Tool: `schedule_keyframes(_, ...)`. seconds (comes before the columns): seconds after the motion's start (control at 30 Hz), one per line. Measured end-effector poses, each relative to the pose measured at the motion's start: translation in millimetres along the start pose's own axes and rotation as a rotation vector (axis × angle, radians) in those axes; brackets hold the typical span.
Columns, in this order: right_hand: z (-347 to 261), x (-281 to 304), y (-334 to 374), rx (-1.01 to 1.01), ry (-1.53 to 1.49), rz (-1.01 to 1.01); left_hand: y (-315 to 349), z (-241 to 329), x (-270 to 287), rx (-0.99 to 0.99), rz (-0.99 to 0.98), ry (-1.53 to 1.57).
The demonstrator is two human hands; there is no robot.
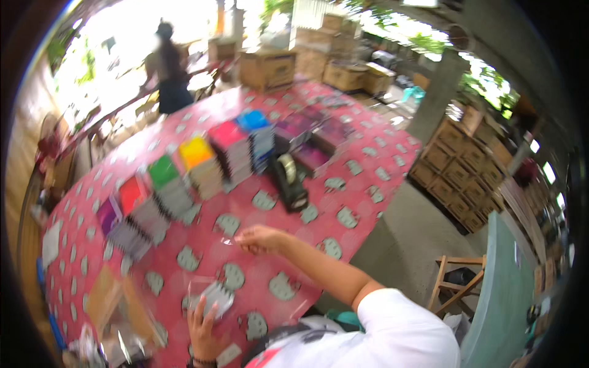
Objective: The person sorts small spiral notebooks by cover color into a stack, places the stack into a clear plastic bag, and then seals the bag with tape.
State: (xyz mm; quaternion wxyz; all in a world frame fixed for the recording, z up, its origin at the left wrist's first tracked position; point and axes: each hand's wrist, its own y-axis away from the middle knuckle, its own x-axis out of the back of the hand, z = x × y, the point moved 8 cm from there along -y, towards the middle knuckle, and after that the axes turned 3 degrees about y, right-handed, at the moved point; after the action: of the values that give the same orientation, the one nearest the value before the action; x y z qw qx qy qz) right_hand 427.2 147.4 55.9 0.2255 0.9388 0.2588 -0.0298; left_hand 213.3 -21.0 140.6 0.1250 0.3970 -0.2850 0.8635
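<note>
My right hand [261,239] reaches over the middle of the table, its fingers pinching a small strip of clear tape [228,241]. Nearer to me, my left hand [204,328] lies with its fingers stretched over the edge of a small whitish pad [217,297]. Clear plastic wrap shows around that pad, which rests flat on the table. Beyond my right hand stands a black tape dispenser [287,187] with a roll in it. The underside of my left fingers is hidden.
Stacks of small notebooks in purple, red, green, yellow, pink [229,138] and blue cross the pink patterned table [325,276]. Purple open boxes [313,153] sit beyond the dispenser. A cardboard piece [126,306] lies at near left. Cartons [457,175] are piled at right; a person [169,67] stands far off.
</note>
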Motion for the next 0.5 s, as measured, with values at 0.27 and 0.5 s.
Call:
schedule_keyframes(0.27, -77, -123, 31, 0.113, 0.560, -0.322, -16, 8, -3, 0.043, -0.145, 0.010)
schedule_keyframes(0.5, -81, -158, 28, 0.254, 1.201, -0.161, -5, 3, 1, 0.070, -0.144, 0.011)
